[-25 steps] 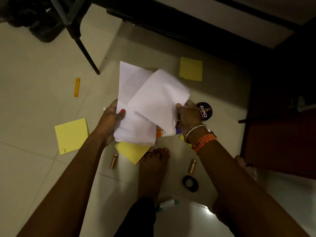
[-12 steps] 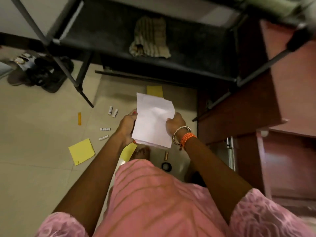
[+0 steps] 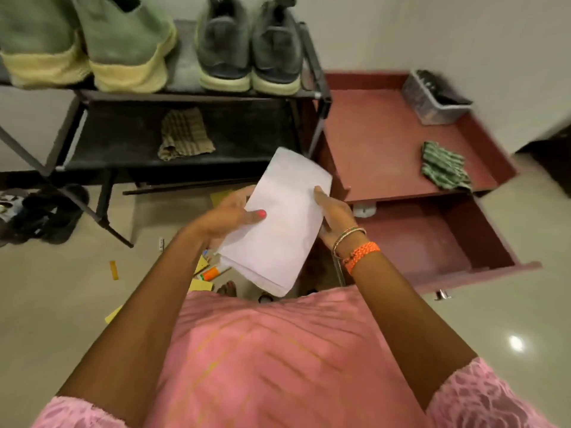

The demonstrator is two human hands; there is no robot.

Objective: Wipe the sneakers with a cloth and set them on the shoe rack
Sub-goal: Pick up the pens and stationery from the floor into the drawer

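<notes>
Pale floor tiles point(image 3: 61, 304) run under a black shoe rack point(image 3: 197, 95) against the wall, and you stand in front of it with both hands busy on something other than shoes. Your left hand point(image 3: 228, 216) grips a stack of white paper point(image 3: 278, 223) by its left edge, thumb pressed on top; your right hand point(image 3: 332, 211) curls round the opposite edge, so the sheets sit squared between your palms, probably to tidy them before you put them away. Just right of your hands a maroon cabinet's drawer point(image 3: 432, 242) stands pulled out, a likely home for the paper, and on its top lie a green striped cloth point(image 3: 445, 168) and a clear plastic box point(image 3: 432, 97). A brown checked cloth point(image 3: 185, 134) lies on the rack's lower shelf, within easy reach for wiping. Both pairs are on the top shelf already, heels toward you: grey sneakers point(image 3: 250, 54) right, green sneakers point(image 3: 86, 44) left. Whether they have been wiped, you cannot tell from here. Yellow paper scraps point(image 3: 200, 285) litter the tiles below your hands.
</notes>
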